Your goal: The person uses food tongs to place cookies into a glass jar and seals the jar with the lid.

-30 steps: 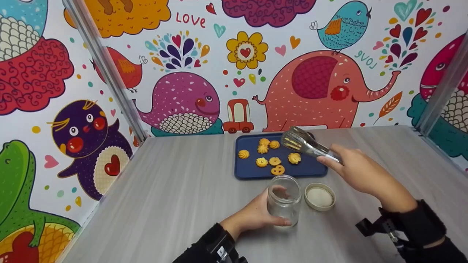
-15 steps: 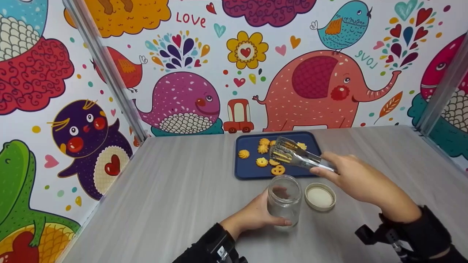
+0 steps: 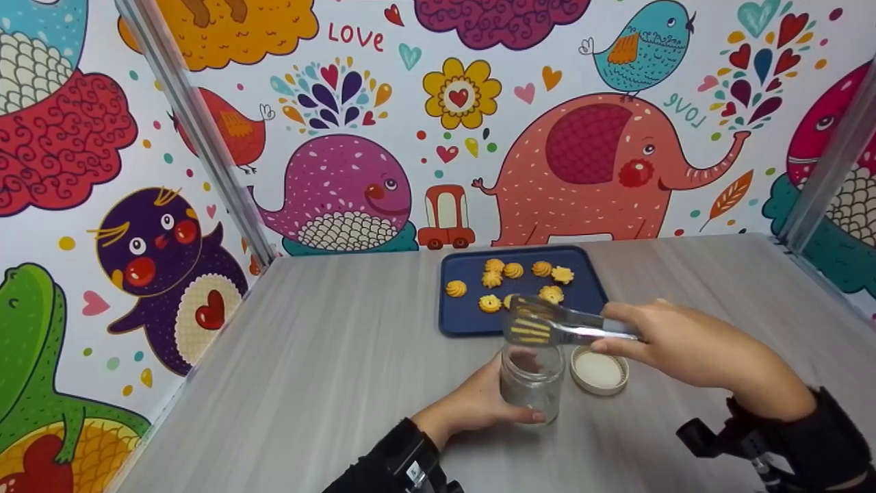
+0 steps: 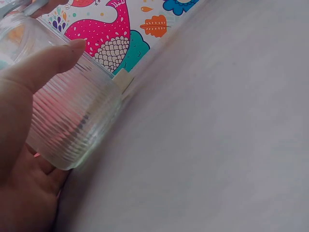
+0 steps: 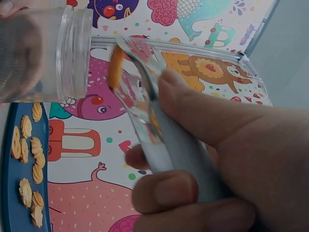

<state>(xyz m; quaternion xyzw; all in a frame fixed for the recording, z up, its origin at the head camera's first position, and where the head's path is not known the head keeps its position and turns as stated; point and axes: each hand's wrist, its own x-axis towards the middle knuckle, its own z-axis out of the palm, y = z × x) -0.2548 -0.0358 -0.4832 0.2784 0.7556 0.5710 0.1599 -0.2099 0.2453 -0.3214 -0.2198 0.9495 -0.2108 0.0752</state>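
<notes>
My left hand (image 3: 472, 400) grips an upright clear glass jar (image 3: 540, 390) around its side, thumb at the front. The jar has no lid on, and its ribbed wall shows in the left wrist view. My right hand (image 3: 677, 346) holds metal tongs (image 3: 534, 327) above the jar's mouth. In the right wrist view a golden cookie (image 5: 116, 67) is pinched edge-on between the tongs' tips, near the rim. Behind the jar lies a blue tray (image 3: 458, 320) with several cookies (image 3: 491, 279); the tongs hide part of its front.
A round lid (image 3: 599, 370) rests on the grey wood-grain table (image 3: 328, 356), right of the jar and close to it. A wall (image 3: 452, 157) printed with cartoon animals stands behind the tray.
The tongs have come from over the tray toward me, to above the jar's mouth, and my right hand has lowered with them. My left hand and the jar stay in place.
</notes>
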